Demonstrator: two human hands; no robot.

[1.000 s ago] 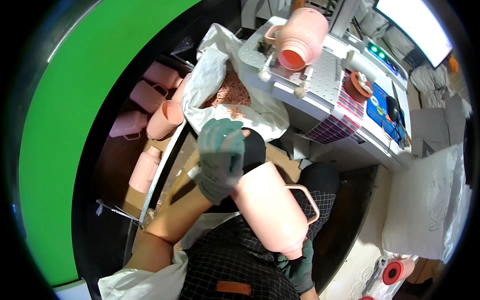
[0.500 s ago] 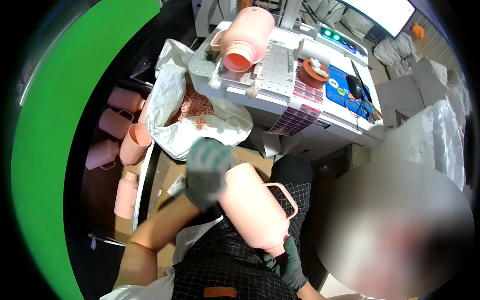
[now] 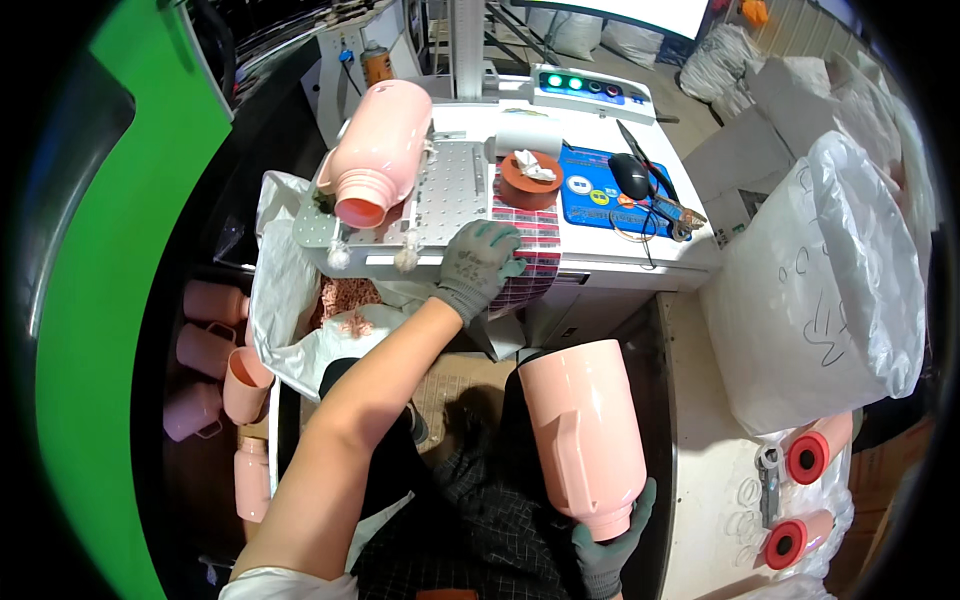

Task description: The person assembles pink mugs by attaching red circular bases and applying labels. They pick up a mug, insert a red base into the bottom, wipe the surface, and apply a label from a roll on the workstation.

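My right hand (image 3: 612,545), in a grey-green glove, grips a pink plastic jug (image 3: 588,430) by its neck. The jug stands tilted over my lap, wide base up, with its handle toward me. My left hand (image 3: 481,262), gloved in grey with green fingertips, is at the table's front edge. Its fingers are bent and apart, over the left side of a hanging strip of red and dark labels (image 3: 540,232). Any grip on the strip is hard to make out. A second pink jug (image 3: 380,150) lies on the perforated metal plate (image 3: 455,190), mouth toward me.
On the table (image 3: 672,255) are an orange tape roll (image 3: 531,180), a black mouse (image 3: 630,176) and pliers (image 3: 677,215). Several pink jugs (image 3: 247,385) lie at left beside a white sack (image 3: 283,330) of pink scraps. A large white bag (image 3: 800,300) stands at right above red-ended pink cylinders (image 3: 808,457).
My left hand has moved from beside the held jug up to the label strip. My right hand has turned the jug more upright and moved it right. The view has shifted.
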